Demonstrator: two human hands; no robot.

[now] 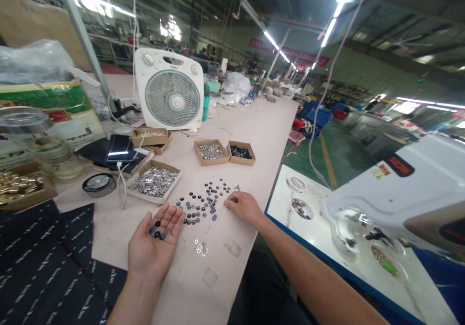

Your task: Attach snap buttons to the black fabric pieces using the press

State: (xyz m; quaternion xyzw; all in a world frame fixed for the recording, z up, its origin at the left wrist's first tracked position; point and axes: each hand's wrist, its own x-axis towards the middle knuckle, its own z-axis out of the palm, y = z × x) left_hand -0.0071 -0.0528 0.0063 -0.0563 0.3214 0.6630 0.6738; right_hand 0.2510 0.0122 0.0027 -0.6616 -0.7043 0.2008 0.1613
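Note:
My left hand (156, 242) is palm up with its fingers stretched out, holding several dark snap buttons (157, 234) in the palm. My right hand (242, 207) has thumb and forefinger pinched together low over the table; what sits between the fingertips is too small to make out. Between the hands, many round dark buttons (198, 208) lie scattered on the tabletop, some black and some grey. A small cluster of silver ring-shaped pieces (201, 248) lies nearer to me. A few shiny pieces (237, 187) rest just beyond my right hand.
Cardboard trays hold silver pieces (152, 182), more silver pieces (211, 151), black pieces (241, 152) and gold pieces (18, 188). A white box fan (174, 92) stands behind them. Left are a phone (119, 148), tape roll (99, 184) and dark printed fabric (51, 262); right, a white machine (392, 184).

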